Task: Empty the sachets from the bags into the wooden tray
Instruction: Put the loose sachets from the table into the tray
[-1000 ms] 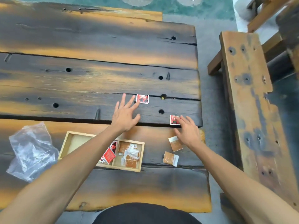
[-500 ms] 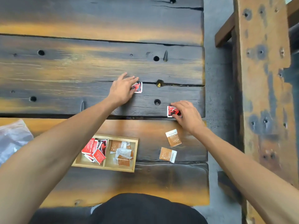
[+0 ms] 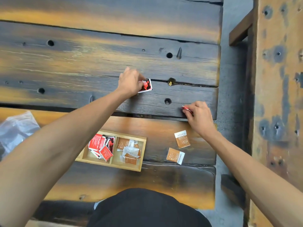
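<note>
Red-and-black sachets, white-edged, are pinched in both hands: left hand (image 3: 131, 83) one, right hand (image 3: 199, 117) another.

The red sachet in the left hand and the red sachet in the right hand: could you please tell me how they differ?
The left hand's red sachet shows its printed face and rests against the table. The right hand's red sachet shows only a thin edge, mostly hidden by fingers. The left one sits farther from the wooden tray; the right one lies near the table's edge. Both are red, pinched in a grip and outside the tray.
</note>
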Demonstrator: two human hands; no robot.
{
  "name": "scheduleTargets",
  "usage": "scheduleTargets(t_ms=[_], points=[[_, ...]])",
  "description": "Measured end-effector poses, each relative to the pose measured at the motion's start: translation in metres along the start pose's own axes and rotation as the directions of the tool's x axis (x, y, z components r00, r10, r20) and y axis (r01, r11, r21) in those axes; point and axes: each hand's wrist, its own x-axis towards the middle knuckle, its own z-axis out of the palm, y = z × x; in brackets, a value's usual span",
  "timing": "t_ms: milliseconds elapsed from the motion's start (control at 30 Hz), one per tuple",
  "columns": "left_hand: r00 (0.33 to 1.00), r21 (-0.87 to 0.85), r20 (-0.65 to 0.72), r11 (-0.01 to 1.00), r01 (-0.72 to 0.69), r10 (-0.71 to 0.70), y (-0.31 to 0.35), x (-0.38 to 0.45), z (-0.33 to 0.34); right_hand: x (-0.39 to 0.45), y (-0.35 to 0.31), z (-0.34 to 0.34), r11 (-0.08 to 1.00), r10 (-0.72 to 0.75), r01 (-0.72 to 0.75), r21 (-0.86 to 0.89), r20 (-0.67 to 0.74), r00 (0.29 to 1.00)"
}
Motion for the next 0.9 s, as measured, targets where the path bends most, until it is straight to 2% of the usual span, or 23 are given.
scheduleTargets(t_ms=[233,400,500,600,733,900], points=[[0.973,-0.290,-0.050,0.935,0.203,-0.226,-0.025,-0.052,-0.010,-0.021,-0.032,0.002,0.990,0.064,-0.061,0.128,-0.021,0.998],[0.936,-0.519,0.017,0.798,0.308,-0.350,-0.060,-0.117,-0.019,-0.044,-0.078,0.002,0.954,0.085,-0.060,0.293,-0.074,0.994],[0.925,-0.587,0.012,0.746,0.314,-0.380,-0.078,-0.160,-0.024,-0.057,-0.108,0.006,0.927,0.132,-0.097,0.363,-0.071,0.989],[0.914,-0.682,0.029,0.660,0.313,-0.404,-0.094,-0.197,-0.023,-0.068,-0.132,0.011,0.888,0.153,-0.134,0.441,-0.008,0.988],[0.892,-0.721,0.024,0.611,0.327,-0.450,-0.117,-0.239,-0.020,-0.089,-0.167,0.022,0.861,0.097,-0.127,0.492,0.086,0.992],[0.900,-0.710,0.015,0.629,0.317,-0.436,-0.140,-0.272,-0.006,-0.107,-0.204,0.043,0.889,0.048,-0.114,0.445,0.156,0.987]])
